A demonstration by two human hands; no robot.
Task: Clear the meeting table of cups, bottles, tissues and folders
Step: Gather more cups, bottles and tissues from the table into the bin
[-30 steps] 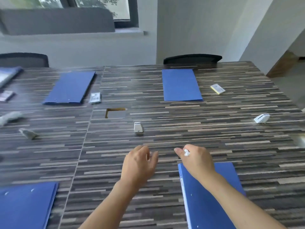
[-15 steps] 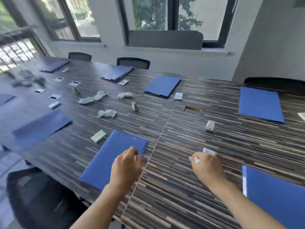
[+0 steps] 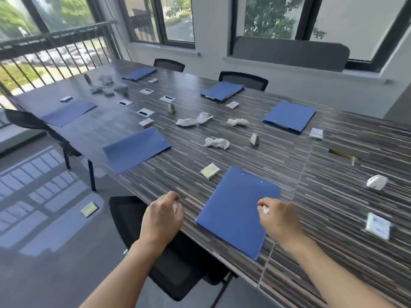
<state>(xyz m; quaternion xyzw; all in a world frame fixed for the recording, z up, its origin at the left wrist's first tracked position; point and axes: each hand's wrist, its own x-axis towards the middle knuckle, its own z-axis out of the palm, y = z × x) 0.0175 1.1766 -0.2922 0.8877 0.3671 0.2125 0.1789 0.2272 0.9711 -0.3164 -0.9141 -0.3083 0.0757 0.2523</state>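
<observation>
Two hands hover at the near edge of the table (image 3: 333, 218), both with fingers curled. The left hand (image 3: 162, 216) holds a white scrap (image 3: 175, 207) in its curled fingertips, and the right hand (image 3: 280, 218) pinches a second scrap (image 3: 265, 210) between thumb and forefinger. Both look like bits of tissue, though they are too small to be sure. Between the hands a closed folder (image 3: 238, 210) lies flat, close to the table edge. The step appears to be gathering tissue. It would go best by passing both scraps into one fist, freeing the other hand for the crumpled tissues (image 3: 216, 142) near mid-table, which look light and should be scooped up whole rather than plucked. No bin, cup or bottle shows, so where the scraps should go cannot be told. More folders (image 3: 135, 150) lie closed along the table; whether they hold anything is hidden.
</observation>
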